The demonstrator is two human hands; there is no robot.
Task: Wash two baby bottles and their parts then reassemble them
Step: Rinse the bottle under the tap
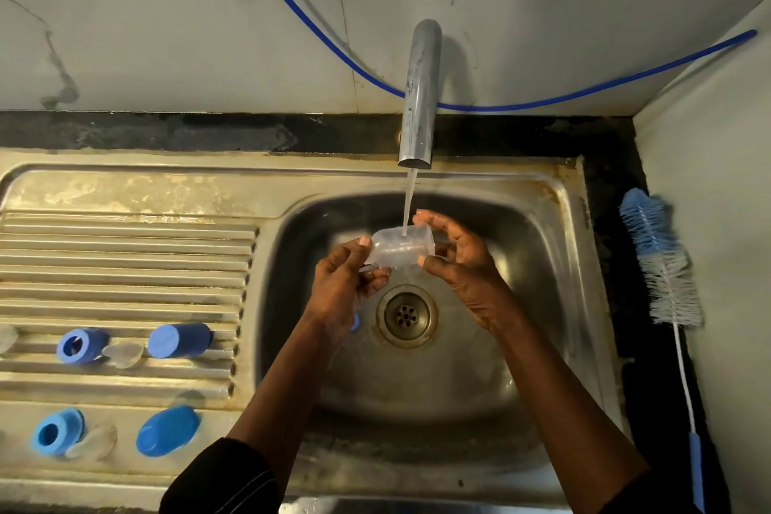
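A clear bottle [400, 250], clamped endwise by curled fingers of left hand [344, 288] and right hand [461, 259], is being rinsed under the tap [419, 96], blue collars [79, 345] and caps [179, 340] being left unassembled.

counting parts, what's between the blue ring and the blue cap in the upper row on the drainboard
A clear teat lies between the blue ring and the blue cap, on the ribbed drainboard, as the head view shows.
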